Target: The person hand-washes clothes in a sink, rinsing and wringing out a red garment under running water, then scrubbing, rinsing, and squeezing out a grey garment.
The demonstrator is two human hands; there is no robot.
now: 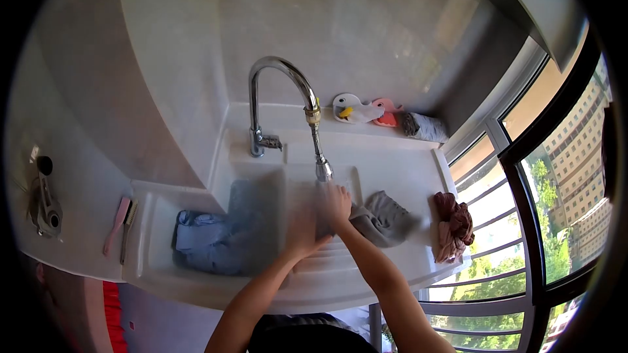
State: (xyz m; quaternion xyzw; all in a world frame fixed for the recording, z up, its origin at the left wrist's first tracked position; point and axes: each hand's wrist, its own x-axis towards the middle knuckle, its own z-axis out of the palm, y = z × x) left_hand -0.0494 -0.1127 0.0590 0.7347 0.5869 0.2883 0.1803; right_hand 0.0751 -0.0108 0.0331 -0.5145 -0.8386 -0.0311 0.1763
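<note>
Under the faucet's spray nozzle [324, 170], my two hands are close together over the ribbed part of the white sink [307, 294]. My left hand [304, 229] is smeared by motion, so its fingers cannot be made out. My right hand [337, 206] looks closed on one end of a wet grey garment [386, 220], though its fingertips are blurred. The rest of that garment lies bunched to the right on the white surface. A darker grey part shows between the hands. Left of them, a light blue garment [206, 242] lies in the water of the basin.
A curved chrome faucet [254, 104] rises behind the basin. A brownish-red bundled cloth [453, 227] lies at the right edge by the window. Whale-shaped items [353, 108] and a grey rolled cloth [425, 127] sit on the back ledge. A pink brush [116, 225] lies at left.
</note>
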